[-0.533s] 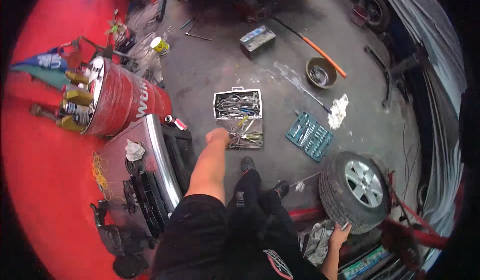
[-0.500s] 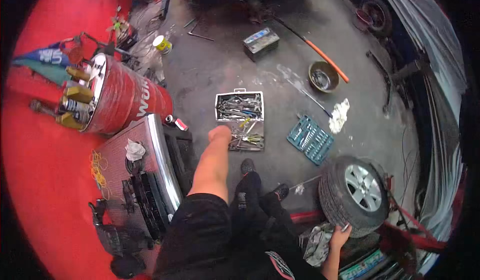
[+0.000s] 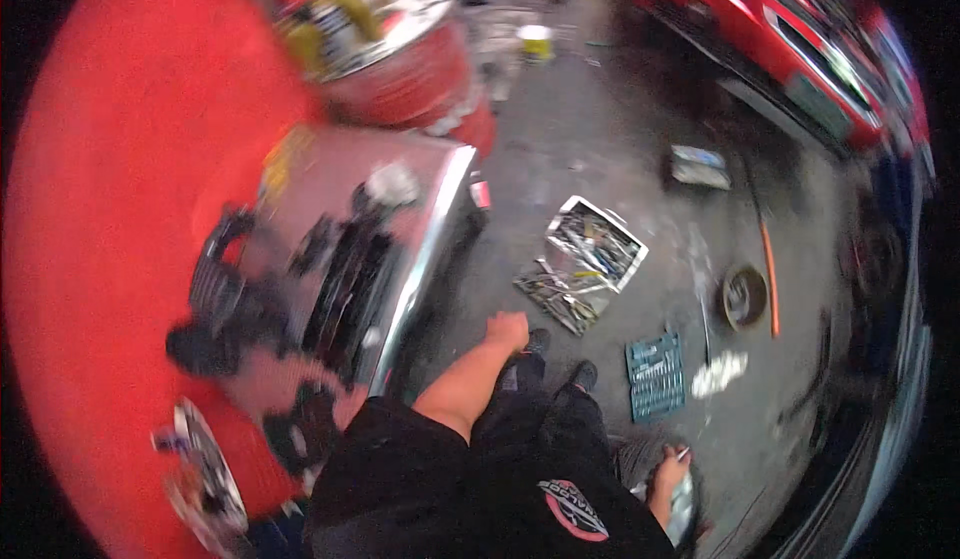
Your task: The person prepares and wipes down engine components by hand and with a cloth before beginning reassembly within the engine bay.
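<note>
A person's left hand (image 3: 508, 331), fingers curled, hangs above a workshop floor (image 3: 572, 139) between the chrome edge (image 3: 422, 249) of a cluttered desk (image 3: 325, 171) and an open metal toolbox (image 3: 634, 271); whether it holds anything cannot be told. The right hand (image 3: 670, 471), at lower right, grips a short pale rod (image 3: 683, 454), one end showing past the fingers. A wide stretch of gray concrete runs from the toolbox toward a red vehicle (image 3: 730, 14) at upper right, while a narrower strip separates toolbox and desk. Close to the person's shoes (image 3: 587, 375), pliers (image 3: 562, 301) crowd the toolbox's near tray, and a teal socket set (image 3: 636, 384) lies open to the right, with a crumpled white cloth (image 3: 720, 373) just beside it. Farther right, a round basin (image 3: 759, 301) and a long orange-handled bar (image 3: 769, 279) narrow the way; a battery (image 3: 700, 169) stands beyond the toolbox. At left, a white wad (image 3: 392, 185) and black parts (image 3: 345, 294) cover much of the desk, backed by a red drum (image 3: 400, 84), blurred, near a yellow-and-white tub (image 3: 535, 43).
</note>
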### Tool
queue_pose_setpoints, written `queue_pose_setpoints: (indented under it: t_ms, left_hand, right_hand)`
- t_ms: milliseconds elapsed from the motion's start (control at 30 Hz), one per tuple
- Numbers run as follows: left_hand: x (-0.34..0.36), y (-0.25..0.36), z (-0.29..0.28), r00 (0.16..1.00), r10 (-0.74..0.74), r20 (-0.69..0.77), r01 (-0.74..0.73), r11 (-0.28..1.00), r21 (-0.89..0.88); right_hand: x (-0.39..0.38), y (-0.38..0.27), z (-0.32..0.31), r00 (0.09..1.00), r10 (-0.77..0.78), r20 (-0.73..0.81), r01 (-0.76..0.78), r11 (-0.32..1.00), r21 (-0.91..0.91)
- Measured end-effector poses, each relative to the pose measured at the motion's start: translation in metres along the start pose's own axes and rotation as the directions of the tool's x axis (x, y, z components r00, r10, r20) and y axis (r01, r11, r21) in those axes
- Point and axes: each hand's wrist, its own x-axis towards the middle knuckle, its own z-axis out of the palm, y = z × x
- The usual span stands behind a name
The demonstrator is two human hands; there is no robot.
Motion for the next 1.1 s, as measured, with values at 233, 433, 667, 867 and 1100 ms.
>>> queue_pose_setpoints:
  t_ms: [233,433,667,867,1100]
  left_hand:
    - [-0.173,-0.105,0.073,0.89,-0.456,-0.025,0.398,0.801,-0.447]
    - [-0.279,-0.082,0.068,0.772,-0.605,-0.192,0.161,0.48,-0.863]
    - [-0.275,-0.035,0.023,0.79,-0.479,-0.382,-0.256,0.309,-0.916]
    - [-0.301,-0.14,0.051,0.675,-0.713,-0.189,-0.213,0.058,-0.975]
    - [-0.334,-0.245,0.061,0.583,-0.772,-0.253,-0.166,0.191,-0.967]
  right_hand:
    - [0.184,-0.176,0.112,0.802,-0.231,0.551,0.197,0.973,0.123]
    - [0.014,-0.353,0.217,0.433,-0.196,0.88,0.08,0.981,0.179]
    - [-0.299,-0.296,0.288,-0.192,0.032,0.981,0.12,0.993,-0.009]
    - [-0.354,-0.237,0.332,-0.318,0.084,0.944,0.429,0.901,0.064]
    - [-0.288,-0.199,0.39,0.018,0.165,0.986,0.652,0.746,-0.137]
